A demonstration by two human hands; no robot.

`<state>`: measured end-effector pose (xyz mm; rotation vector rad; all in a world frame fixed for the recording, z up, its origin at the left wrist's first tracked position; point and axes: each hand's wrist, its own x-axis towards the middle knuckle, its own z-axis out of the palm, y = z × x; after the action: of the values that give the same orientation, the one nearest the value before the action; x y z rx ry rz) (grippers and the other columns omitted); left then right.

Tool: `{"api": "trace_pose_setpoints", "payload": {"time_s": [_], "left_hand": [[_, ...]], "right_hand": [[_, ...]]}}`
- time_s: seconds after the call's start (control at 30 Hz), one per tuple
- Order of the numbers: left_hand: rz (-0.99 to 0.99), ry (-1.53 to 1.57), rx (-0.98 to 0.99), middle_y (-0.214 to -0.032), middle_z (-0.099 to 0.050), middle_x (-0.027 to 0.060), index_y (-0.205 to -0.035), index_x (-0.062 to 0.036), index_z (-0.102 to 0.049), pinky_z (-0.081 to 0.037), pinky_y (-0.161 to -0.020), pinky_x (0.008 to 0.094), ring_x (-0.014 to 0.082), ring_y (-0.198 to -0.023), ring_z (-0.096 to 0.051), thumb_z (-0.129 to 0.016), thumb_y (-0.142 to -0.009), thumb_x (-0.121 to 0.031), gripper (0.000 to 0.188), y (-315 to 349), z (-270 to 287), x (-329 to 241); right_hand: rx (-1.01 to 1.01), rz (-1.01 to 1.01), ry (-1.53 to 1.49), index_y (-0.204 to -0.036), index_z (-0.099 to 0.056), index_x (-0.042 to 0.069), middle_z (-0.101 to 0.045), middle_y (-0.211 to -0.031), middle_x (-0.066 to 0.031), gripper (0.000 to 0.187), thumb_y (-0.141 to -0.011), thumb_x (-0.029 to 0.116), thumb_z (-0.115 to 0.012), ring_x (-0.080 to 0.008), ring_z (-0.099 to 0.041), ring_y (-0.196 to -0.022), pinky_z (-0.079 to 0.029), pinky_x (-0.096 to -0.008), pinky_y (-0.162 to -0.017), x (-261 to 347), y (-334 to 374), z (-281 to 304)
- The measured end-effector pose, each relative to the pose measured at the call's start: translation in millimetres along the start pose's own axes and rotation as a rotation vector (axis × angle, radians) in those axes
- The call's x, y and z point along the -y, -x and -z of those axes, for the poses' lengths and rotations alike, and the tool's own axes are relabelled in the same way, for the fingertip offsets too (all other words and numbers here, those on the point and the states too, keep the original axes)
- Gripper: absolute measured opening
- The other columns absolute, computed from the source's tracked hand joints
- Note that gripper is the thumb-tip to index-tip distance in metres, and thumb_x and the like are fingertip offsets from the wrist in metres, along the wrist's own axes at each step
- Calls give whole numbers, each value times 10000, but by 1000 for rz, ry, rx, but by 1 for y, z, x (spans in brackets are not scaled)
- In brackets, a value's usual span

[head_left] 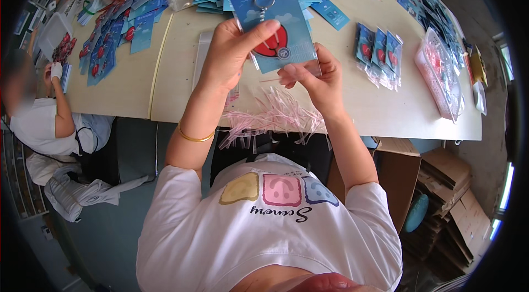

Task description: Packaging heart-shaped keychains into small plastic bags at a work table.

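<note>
My left hand grips the left side of a blue keychain card, its thumb across the front. A red pendant hangs from a metal ring on the card, and a clear plastic sleeve seems to surround it. At the lower right corner my right hand pinches the sleeve's clear edge between thumb and fingers. Below the hands, a heap of thin pink-and-clear plastic strips lies along the table's near edge.
Several bagged keychain cards lie in a row on the right, beside a pink basket of clear plastic. More blue cards are piled at left. A co-worker's gloved hand is at far left. Cardboard boxes stand at lower right.
</note>
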<state>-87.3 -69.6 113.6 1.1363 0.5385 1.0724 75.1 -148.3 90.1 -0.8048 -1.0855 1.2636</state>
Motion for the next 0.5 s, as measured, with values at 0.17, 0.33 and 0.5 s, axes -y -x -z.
{"api": "trace_pose_setpoints", "payload": {"time_s": [0.17,0.33,0.5], "left_hand": [[26,-16,19,-836,-674,8,-918,-37,-682,-461,-715,218,50,-750,-583,-697,-831,-205,190,8,-11,1],[-43,-99,14,-815,-667,0,-898,-25,-678,-464,-689,206,42,-744,-571,-681,-846,-202,184,7,-6,2],[-140,-239,45,-824,-650,-1,-893,-2,-654,-471,-674,198,31,-737,-559,-663,-858,-176,178,0,-2,18]], "right_hand": [[-86,118,234,-1006,-580,-3,-622,-844,-7,279,-777,54,-730,-78,-583,-762,-519,-245,-662,-8,0,-6],[150,-95,96,-1049,-577,-6,-648,-894,-61,217,-857,76,-636,-123,-624,-831,-518,-246,-697,0,-7,21],[95,-126,-247,-1212,-493,-47,-630,-1039,-195,373,-936,176,-378,-335,-620,-984,-497,-421,-866,-6,-3,39]]}}
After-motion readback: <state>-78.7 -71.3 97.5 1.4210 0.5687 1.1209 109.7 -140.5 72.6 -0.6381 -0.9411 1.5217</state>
